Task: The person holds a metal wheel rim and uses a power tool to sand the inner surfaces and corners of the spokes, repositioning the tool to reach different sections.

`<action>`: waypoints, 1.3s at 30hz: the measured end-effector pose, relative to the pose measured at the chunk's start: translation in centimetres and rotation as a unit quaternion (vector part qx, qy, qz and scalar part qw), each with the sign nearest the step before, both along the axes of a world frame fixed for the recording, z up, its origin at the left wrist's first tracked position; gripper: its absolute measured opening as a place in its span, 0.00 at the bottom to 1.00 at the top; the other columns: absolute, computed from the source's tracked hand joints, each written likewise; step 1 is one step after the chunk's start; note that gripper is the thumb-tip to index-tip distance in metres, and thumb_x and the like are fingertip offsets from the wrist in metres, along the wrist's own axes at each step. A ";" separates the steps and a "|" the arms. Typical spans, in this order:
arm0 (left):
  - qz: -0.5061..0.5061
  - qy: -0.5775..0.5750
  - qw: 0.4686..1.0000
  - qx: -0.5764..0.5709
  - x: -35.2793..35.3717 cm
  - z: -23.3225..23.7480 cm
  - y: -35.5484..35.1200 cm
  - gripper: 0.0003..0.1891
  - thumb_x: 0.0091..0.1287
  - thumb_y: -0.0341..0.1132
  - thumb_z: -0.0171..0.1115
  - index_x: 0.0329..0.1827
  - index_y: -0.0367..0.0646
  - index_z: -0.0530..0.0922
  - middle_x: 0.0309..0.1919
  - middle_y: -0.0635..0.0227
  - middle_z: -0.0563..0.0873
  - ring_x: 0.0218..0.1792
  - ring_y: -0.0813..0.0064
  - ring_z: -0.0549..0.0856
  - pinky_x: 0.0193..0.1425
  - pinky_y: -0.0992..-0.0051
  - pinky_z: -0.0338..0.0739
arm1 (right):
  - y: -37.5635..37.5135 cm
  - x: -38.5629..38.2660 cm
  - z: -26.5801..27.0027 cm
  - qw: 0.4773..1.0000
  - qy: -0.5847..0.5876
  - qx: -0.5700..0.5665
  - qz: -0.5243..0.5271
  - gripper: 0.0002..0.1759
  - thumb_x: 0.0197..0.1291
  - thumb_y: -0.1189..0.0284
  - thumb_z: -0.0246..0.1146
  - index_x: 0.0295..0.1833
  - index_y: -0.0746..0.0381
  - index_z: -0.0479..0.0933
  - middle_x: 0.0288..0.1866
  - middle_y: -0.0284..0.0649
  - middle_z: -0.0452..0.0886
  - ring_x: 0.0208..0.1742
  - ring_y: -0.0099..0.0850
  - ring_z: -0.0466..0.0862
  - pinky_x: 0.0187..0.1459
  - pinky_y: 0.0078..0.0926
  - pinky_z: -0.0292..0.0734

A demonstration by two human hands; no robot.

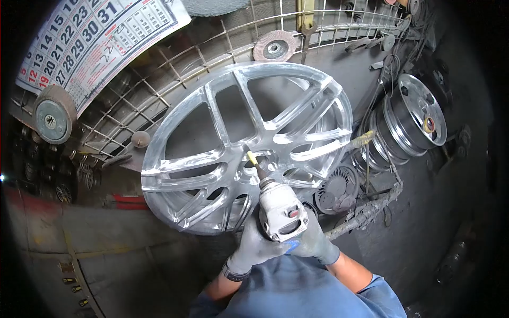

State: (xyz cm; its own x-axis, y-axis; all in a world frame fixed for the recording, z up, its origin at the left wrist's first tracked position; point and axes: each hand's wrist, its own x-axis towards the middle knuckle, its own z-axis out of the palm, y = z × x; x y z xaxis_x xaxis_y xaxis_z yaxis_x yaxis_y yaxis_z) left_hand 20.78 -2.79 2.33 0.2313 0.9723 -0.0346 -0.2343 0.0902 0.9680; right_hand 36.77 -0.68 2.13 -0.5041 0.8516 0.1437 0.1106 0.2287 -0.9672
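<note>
1. Clearly, we have the big silver wheel [231, 159] standing in the middle of the scene, its spoked face towards us, with a second wheel [424, 106] to its far right.
2. Our left hand [252, 244], gloved, is curled closed round the left side of the power tool [278, 204]; our gloved right hand [315, 241] is closed round its right side.
3. We seem to be at the step of working the tip [246, 150] on the metal just far left of the wheel's centre hole.
4. From here, we judge that moving the tip calls for a firm grip by both hands, a steady angle, and care around the spoke edges and openings.
5. We cannot tell whether the tip touches the metal or is turning. Most of our fingertips are hidden beneath the tool, so we cannot see any trigger finger. The calendar [106, 42] at far left is cut off by the picture's edge, and the corners fall into darkness.
</note>
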 end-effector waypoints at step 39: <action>0.037 0.060 0.997 0.029 0.7 7.7 0.0 0.47 0.40 0.32 0.83 0.65 0.34 0.64 0.58 0.59 0.77 0.57 0.71 0.80 0.62 0.69 0.76 | 1.7 0.3 4.0 0.976 0.096 0.196 -0.027 0.45 0.48 0.60 0.74 0.68 0.68 0.65 0.56 0.51 0.79 0.53 0.46 0.83 0.54 0.36 0.77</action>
